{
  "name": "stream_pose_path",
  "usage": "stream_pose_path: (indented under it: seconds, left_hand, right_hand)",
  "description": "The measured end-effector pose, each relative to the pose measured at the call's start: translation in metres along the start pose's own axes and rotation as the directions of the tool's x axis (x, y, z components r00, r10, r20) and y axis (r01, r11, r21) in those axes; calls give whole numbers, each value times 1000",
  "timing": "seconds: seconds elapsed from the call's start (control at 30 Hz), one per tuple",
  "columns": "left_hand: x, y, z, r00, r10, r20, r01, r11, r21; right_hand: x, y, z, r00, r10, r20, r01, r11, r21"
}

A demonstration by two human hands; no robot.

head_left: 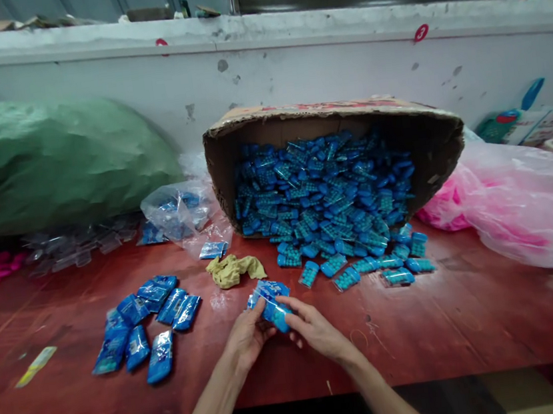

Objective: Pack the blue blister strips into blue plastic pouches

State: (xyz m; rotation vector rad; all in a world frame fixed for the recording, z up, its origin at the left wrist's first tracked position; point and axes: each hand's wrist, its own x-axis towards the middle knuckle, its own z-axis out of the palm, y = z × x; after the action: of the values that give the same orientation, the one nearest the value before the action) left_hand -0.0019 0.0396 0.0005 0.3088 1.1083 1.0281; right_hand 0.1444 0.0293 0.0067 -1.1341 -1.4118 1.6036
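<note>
Near the table's front, my left hand (246, 337) and my right hand (315, 328) are closed on a blue printed packet (269, 292). A small clear container with a blue end (279, 318) shows at the packet's near side, between my fingers; whether it is inside cannot be made out. Just beyond lies a crumpled yellowish cloth or glove (234, 270). To the left lie several filled blue packets (162, 356). Ahead, a cardboard box (214, 188) lies on its side, and small clear containers of turquoise balls with blue ends (328, 214) spill from it.
A clear bag of flat blue packets (176, 212) lies left of the box, beside clear plastic pieces (77, 245). A big green sack (49, 164) stands back left. Pink and white plastic bags (533, 202) cover the right. A yellow-and-white strip (36, 366) lies on the red table (449, 340).
</note>
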Motion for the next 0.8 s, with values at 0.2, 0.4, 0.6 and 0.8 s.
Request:
stream_pose_path:
  seconds: [0.2,0.4,0.6,0.8]
  left_hand:
    - [-14,7,-1,988,-18,154,19,1000,-4]
    - [-13,12,-8,886,-137,444,133,990,39]
    - [-13,6,-9,858,-104,503,137,990,-29]
    - [-22,-10,7,969,16,245,36,978,-206]
  right_hand:
    - [-1,-2,-7,999,-39,-20,41,987,153]
    - [-1,-10,-9,982,-129,142,96,971,218]
    - [-2,-13,-9,973,-134,189,95,974,204]
    - [-5,-4,0,981,-194,-32,196,971,136]
